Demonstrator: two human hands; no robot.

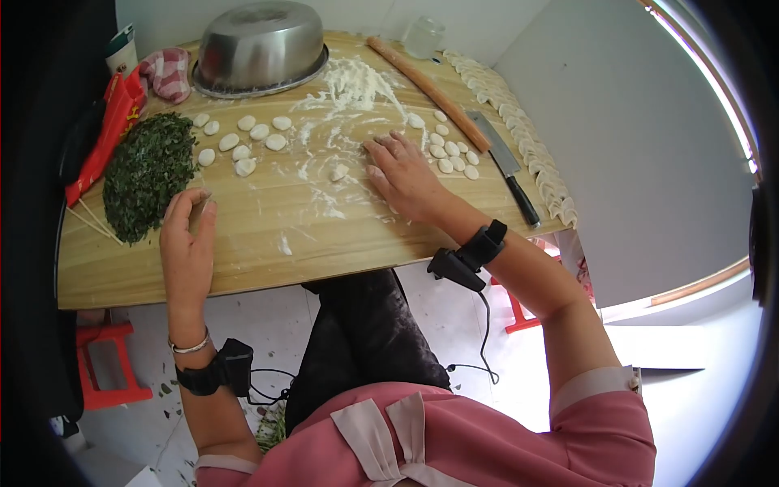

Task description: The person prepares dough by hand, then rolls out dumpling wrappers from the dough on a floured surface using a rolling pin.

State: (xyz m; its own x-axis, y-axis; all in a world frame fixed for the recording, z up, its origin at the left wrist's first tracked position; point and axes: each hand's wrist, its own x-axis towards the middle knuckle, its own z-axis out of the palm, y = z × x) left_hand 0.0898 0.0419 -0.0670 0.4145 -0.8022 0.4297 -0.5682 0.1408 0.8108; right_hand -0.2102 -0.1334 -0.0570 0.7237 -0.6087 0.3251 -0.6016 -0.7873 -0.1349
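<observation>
Head view; clock positions read from the lone dough piece.

- Table [260,239], one, wooden, floured.
- Lone dough piece [340,173], one, at the dial's centre.
- Left dough group [241,152], ten pieces by count, at 10 o'clock.
- Right dough group [452,149], about eleven pieces, between 2 and 3 o'clock.
- Right hand [403,174], one, at 3 o'clock, just beside the lone piece; palm down, fingers extended and slightly parted. Whether anything lies beneath, cannot tell.
- Left hand [189,235], one, at 8 o'clock, beside the chopped greens; fingers loosely curled, thumb apart, nothing seen in the gap.
- Chopped greens [152,174], one heap, at 9 o'clock.
- Steel basin [260,45], one, upside down, at 11 o'clock.
- Loose flour [355,84], one main patch, at 12 o'clock.
- Rolling pin [430,91], one, between 1 and 2 o'clock.
- Cleaver [499,150], one, black-handled, at 3 o'clock.
- Folded dumplings [529,140], lined along the right edge; overlapping, number indistinct.
- Pale sticks [95,224], two, between 8 and 9 o'clock.
</observation>
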